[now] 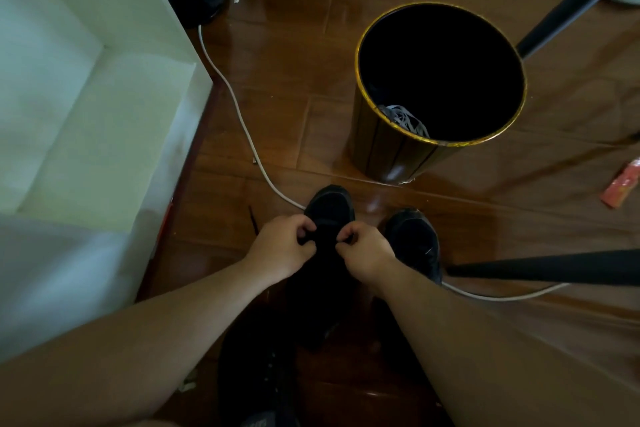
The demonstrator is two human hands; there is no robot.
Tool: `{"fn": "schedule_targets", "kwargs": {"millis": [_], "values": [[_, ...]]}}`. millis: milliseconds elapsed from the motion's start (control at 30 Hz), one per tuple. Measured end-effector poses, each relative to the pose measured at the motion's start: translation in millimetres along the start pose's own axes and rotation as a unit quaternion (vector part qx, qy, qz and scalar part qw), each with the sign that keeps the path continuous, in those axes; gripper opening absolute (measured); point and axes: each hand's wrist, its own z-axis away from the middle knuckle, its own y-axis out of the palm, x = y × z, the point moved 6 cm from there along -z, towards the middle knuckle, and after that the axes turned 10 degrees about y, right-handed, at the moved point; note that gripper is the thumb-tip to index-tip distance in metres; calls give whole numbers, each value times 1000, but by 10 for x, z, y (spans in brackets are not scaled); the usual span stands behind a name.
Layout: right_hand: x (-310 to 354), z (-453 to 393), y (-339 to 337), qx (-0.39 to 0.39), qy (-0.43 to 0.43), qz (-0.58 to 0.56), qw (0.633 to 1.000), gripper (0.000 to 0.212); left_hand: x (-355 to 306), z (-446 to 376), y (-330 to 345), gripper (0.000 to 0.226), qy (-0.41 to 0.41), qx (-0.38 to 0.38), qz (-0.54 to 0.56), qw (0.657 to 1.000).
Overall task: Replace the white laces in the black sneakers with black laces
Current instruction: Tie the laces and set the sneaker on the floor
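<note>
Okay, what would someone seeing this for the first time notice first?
Probably the dark bin with a gold rim standing on the wooden floor, a tangle of white laces lying inside it. Nearer the camera, the left hand and right hand work at the top of a black sneaker.

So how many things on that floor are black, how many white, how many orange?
Black: 4: left sneaker, right sneaker, waste bin, lace end
White: 2: cable, bundle of laces inside the bin
Orange: 1: wrapper
Total: 7
</note>
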Motion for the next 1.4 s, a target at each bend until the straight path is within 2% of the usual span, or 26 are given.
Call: {"fn": "schedule_targets", "kwargs": {"millis": [67,133,200,300,400,467,533,600,733,800,867,967,1067,1133,1200,1300,1400], "values": [[-3,9,20,3,-1,13,1000,12,-43,-28,13,26,13,5,-22,1000],[3,15,54,13,-11,25,1000,22,-75,-41,37,22,15,19,-42,999],[14,18,64,5,-18,36,999,19,-80,-42,60,16,15,32,-55,998],[-9,4,56,-6,-8,24,1000,22,-60,-4,58,12,32,21,-35,999],[-124,21,65,-3,44,-86,995,18,-58,111,48,11,85,-13,-8,996],[-225,43,96,1,90,-198,976,19,-65,214,42,11,125,-45,-15,991],[-287,76,153,14,132,-302,944,19,-23,283,12,13,121,-74,-13,990],[-294,96,195,26,148,-343,927,18,41,307,-10,16,96,-80,-13,992],[-257,125,231,35,127,-340,931,18,198,293,5,16,34,-73,25,996],[-232,132,249,51,110,-338,933,29,270,279,37,20,-19,-82,82,993],[-214,145,283,60,111,-348,929,31,309,258,83,22,-47,-94,121,987],[-233,114,349,48,122,-346,929,19,299,258,104,21,-32,-105,111,988],[-250,50,269,-14,107,-245,964,11,271,265,27,23,-6,-103,62,993],[-242,25,148,-69,84,-152,982,18,232,254,-14,22,12,-95,53,994],[-251,-5,88,-90,76,-123,985,22,196,255,-34,22,17,-103,62,993],[-293,50,102,-83,116,-203,969,14,210,280,-31,24,-17,-133,91,987],[-331,154,183,-55,143,-253,955,18,276,300,26,24,-40,-113,67,990]]}}
